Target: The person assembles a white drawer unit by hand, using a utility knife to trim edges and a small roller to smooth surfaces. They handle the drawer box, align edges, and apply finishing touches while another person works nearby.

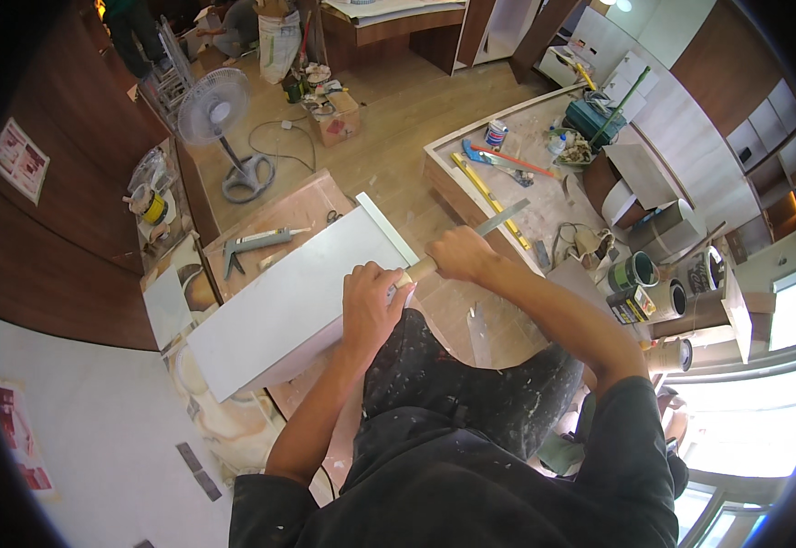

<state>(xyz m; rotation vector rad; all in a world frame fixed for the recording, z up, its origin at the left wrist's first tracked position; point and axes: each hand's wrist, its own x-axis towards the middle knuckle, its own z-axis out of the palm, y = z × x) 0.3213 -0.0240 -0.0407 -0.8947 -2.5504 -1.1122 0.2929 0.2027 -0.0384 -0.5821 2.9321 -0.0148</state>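
A long white drawer-like box (279, 297) lies in front of me, a pale panel (385, 228) across its far right end. My left hand (372, 301) rests at the box's near right corner, its fingers curled round a short tan, handle-like piece (422, 269). My right hand (462, 255) is closed at the other end of that piece. From the right fist a flat, narrow grey metal blade (504, 216) sticks out to the far right; it looks like a file. My fingers hide where the blade and the tan piece meet.
A caulking gun (256, 241) lies beyond the box, near a standing fan (218, 111). To the right, a low wooden platform (448, 164) carries a yellow spirit level (489, 199), a can (496, 133) and a teal toolbox (594, 121). Several paint cans (633, 272) stand nearer me.
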